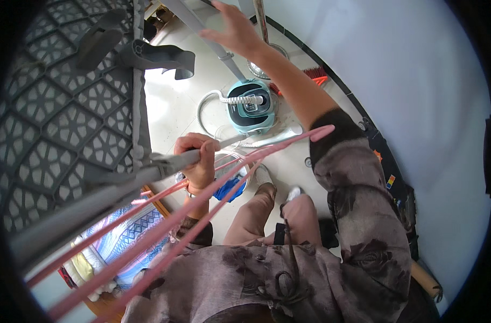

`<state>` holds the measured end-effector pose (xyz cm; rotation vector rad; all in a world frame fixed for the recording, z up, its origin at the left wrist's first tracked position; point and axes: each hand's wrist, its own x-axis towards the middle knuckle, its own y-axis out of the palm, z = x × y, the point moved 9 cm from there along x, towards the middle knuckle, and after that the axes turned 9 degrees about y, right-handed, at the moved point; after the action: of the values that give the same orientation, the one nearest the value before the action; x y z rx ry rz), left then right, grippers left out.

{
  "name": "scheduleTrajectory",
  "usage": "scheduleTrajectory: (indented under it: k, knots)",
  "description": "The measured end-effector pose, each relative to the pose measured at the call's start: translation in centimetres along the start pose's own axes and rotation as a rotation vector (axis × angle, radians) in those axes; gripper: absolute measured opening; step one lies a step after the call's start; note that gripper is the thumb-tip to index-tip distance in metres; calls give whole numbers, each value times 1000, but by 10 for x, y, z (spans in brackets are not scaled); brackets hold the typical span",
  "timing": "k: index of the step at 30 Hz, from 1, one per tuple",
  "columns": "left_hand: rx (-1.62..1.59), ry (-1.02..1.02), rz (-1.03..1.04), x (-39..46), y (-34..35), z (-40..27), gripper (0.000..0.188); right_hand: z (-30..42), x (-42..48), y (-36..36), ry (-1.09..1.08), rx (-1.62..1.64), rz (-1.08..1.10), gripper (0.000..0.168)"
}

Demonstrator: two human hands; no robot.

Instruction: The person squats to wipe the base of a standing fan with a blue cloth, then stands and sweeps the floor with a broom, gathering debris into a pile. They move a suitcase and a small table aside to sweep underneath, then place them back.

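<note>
My left hand (197,161) is closed around a grey pole (189,158) that runs from the lower left towards the middle. Pink cords or thin pink bars (213,187), perhaps of a hanger, cross the view in front of my left wrist. My right hand (231,34) is raised at the top, fingers spread, beside another grey upright pole (205,30). That pole rises from a teal and black appliance (250,105), seemingly a garment steamer, with a white ribbed hose (205,117) curling from it.
A dark patterned lattice panel (68,105) fills the left, with a grey curved plastic part (164,58) at its edge. A bucket (245,157) with a blue bag (230,189) stands near my feet. A red brush (316,73) lies by the wall (411,80); patterned bedding (138,230) is lower left.
</note>
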<state>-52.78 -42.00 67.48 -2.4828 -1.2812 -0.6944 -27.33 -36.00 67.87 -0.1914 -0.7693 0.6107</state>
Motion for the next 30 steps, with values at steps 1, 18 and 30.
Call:
scheduleTrajectory:
  k: [1,18,30]
  knots:
    - [-15,-31,15,1,0,3,15,0,15,16,37,14,25,71]
    - [98,114,-235,18,-11,20,19,-9,78,131,300,926,152,27]
    - [75,197,-255,21,-5,28,18,-10,84,120,265,712,188,36]
